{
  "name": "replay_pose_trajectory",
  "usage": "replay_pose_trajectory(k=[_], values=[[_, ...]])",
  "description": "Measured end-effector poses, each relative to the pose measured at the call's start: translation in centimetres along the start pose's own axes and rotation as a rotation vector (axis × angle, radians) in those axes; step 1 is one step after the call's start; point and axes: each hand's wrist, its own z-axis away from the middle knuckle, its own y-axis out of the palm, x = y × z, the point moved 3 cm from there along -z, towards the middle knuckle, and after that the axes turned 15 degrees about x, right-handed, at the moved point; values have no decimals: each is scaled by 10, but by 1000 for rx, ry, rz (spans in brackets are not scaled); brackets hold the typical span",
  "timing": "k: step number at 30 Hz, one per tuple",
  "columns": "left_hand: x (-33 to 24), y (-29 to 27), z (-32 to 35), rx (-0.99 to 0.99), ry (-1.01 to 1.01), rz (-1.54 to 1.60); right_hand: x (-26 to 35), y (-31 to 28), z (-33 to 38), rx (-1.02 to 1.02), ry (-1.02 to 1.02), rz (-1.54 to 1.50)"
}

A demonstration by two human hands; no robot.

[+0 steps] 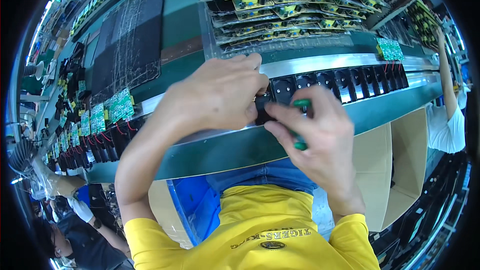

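In front of me, my left hand (222, 95) curls its fingers over the near end of a row on the rail, closed around a small black plastic housing (263, 110). My right hand (322, 132) comes in from the right and is slightly blurred. It grips a tool with green handles (301, 103), whose ends stick out on both sides of the fingers; its kind is hidden. The right thumb and index finger reach to the same housing. Rightward along the metal rail stand several more black housings (344, 85) with round recesses.
Layered sheets of yellow circuit boards (280, 10) lie behind the rail. A black mat (130, 35) is at the back left. Green circuit boards with red wires (119, 106) top housings at left; another green board (389, 49) is at right. A cardboard box (407, 160) stands below. Other people work on both sides.
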Motion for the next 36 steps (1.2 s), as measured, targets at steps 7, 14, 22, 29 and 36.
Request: replay_pose_trajectory(k=[7,14,22,29,36], values=[[-4,-19,-21,-200,-139,-17,1,39,11,129,22,266],[-20,40,15,-553,-69,-89,-36,-5,21,-112,154,176],[42,72,152,-420,-384,-129,-216,-110,57,-289,908,404],[23,28,142,-544,-384,-136,-275,-108,74,-256,984,483],[42,-116,-23,-892,-136,-246,-249,-99,70,-278,892,494]])
